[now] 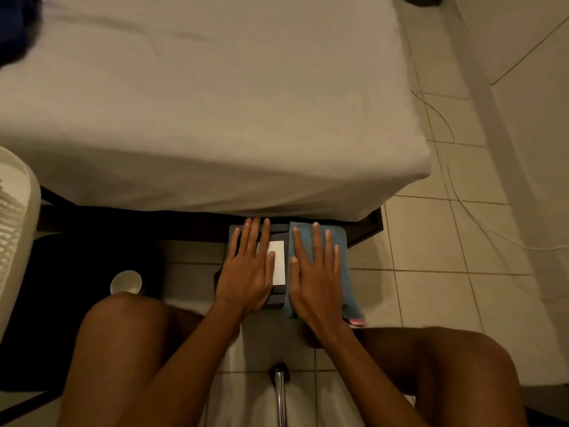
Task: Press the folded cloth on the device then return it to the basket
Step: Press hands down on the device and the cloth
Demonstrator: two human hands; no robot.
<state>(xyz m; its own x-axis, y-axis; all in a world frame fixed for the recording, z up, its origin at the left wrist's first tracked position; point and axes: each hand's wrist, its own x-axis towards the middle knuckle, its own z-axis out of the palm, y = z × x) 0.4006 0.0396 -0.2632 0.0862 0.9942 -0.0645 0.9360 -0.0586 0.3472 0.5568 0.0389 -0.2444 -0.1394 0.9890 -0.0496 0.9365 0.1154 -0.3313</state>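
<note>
A dark flat device [278, 295] with a white rectangle [278, 266] on top lies on the tiled floor just in front of the bed. A folded blue cloth [346, 272] covers its right part, a pink edge showing at the near corner. My right hand [314, 272] lies flat on the cloth, fingers spread. Flat on the device's left part rests my left hand [248, 269], partly covering the white rectangle. A white woven basket [15, 229] stands at the far left edge.
A bed with a white sheet [215, 103] fills the upper view. A small white cup [126, 282] sits on the floor at left. My knees flank the device. A thin cable [455, 180] runs over the tiles at right. A metal rod [279, 392] stands near bottom centre.
</note>
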